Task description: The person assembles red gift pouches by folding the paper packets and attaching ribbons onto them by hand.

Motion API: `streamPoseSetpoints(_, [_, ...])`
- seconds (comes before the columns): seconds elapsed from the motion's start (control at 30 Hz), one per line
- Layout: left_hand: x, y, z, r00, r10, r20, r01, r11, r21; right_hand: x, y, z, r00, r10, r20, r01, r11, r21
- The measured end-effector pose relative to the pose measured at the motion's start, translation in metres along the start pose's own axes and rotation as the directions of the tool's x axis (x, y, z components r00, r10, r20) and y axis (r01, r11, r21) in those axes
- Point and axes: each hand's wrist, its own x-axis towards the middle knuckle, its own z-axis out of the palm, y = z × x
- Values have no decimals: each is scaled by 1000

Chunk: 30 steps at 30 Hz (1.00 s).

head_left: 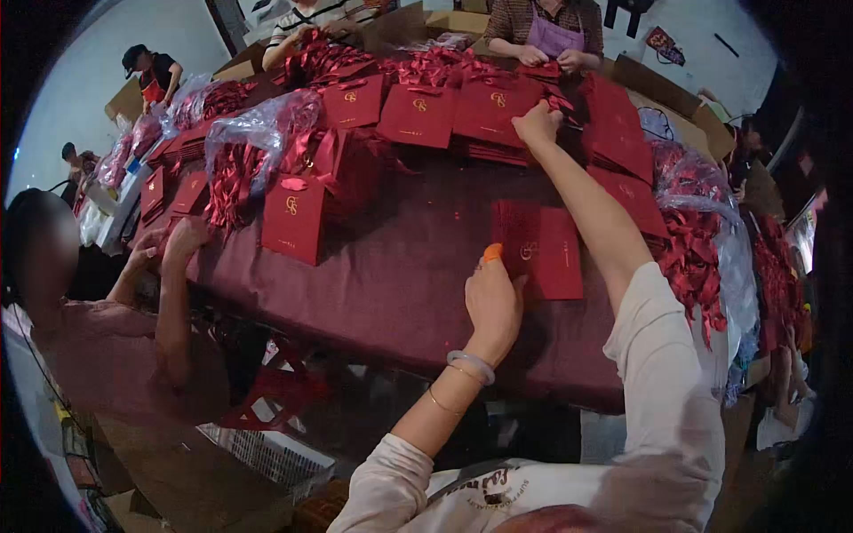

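Note:
Close to me on the cloth, red paper gift bags [562, 258] with gold lettering lie flat in a small stack. My left hand [494, 302], with an orange cover on one fingertip, is closed at their left edge. Farther off, my right hand [538, 126] reaches over the far row, at the right edge of a bag stack [491, 111]. Its fingers are bent together beside red ribbons [569, 105]; whatever they pinch is too small to make out. Another red stack [615, 124] stands just right of that hand.
A dark red cloth covers the table [400, 293]. Ribbon bundles in clear plastic [258, 133] lie left, more ribbons [693, 258] hang right. A person's hands [182, 238] work at the left edge; another person in a purple apron [555, 35] works opposite. Cardboard boxes [684, 107] stand behind.

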Motion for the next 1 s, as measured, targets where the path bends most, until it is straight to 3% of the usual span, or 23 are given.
streamPoseSetpoints(0.1, [-1,5,0,999,-53,2,53,999,3,-11,5,-17,997,-76,-14,77,994,71])
streamPoseSetpoints(0.17, [-1,0,6,998,-40,-51,36,996,-77,-15,14,-32,958,-274,-85,284,948,143])
streamPoseSetpoints(0.2, [-2,-3,10,995,-15,-98,4,993,-115,-20,22,-40,903,-406,-139,419,905,75])
streamPoseSetpoints(0.23, [-2,0,5,997,-73,-25,72,995,-71,-36,27,-59,908,-395,-139,407,911,69])
streamPoseSetpoints(0.3, [-3,-7,6,995,-9,-97,-7,987,-160,-77,44,-101,855,-519,21,489,818,303])
streamPoseSetpoints(0.37, [-5,-6,-1,994,9,-112,-30,982,-189,-122,73,-127,766,-637,-79,616,696,369])
streamPoseSetpoints(0.4, [-5,-15,4,973,97,-211,-164,930,-330,-150,85,-148,751,-661,-11,604,680,416])
streamPoseSetpoints(0.43, [-9,-22,6,948,164,-274,-224,953,-204,-179,99,-169,734,-677,50,583,667,463])
streamPoseSetpoints(0.5, [-24,-28,-1,997,-50,-56,2,767,-641,-226,133,-195,664,-745,62,650,616,445])
streamPoseSetpoints(0.57, [-52,0,-24,998,-56,-41,18,776,-631,-261,177,-209,562,-818,125,754,569,330])
streamPoseSetpoints(0.6, [-63,6,-27,997,-66,-36,26,750,-661,-275,192,-221,563,-804,190,728,592,344])
streamPoseSetpoints(0.63, [-75,12,-33,989,-111,100,150,740,-656,-285,207,-231,573,-780,251,714,626,314])
streamPoseSetpoints(0.67, [-84,8,-32,987,-108,121,161,739,-654,-291,220,-237,577,-755,313,699,654,288])
streamPoseSetpoints(0.73, [-97,3,-28,992,-42,120,98,848,-521,-294,239,-248,651,-714,256,682,699,215])
streamPoseSetpoints(0.83, [-105,11,-34,986,-107,127,145,931,-336,-277,257,-260,722,-677,147,674,735,75])
streamPoseSetpoints(0.87, [-103,9,-39,968,-90,234,174,913,-368,-268,262,-260,714,-694,86,694,719,39])
streamPoseSetpoints(0.9, [-105,10,-40,969,-93,227,175,912,-371,-259,258,-262,713,-697,82,701,713,-36])
streamPoseSetpoints(0.93, [-107,10,-41,952,-116,284,247,839,-486,-249,252,-262,707,-702,83,706,707,-34])
streamPoseSetpoints(0.97, [-108,11,-42,931,-128,342,317,748,-583,-239,246,-260,662,-749,39,748,657,-94])
streamPoseSetpoints(1.0, [-110,12,-42,932,-130,337,315,750,-582,-229,240,-255,612,-791,-1,781,605,-156])
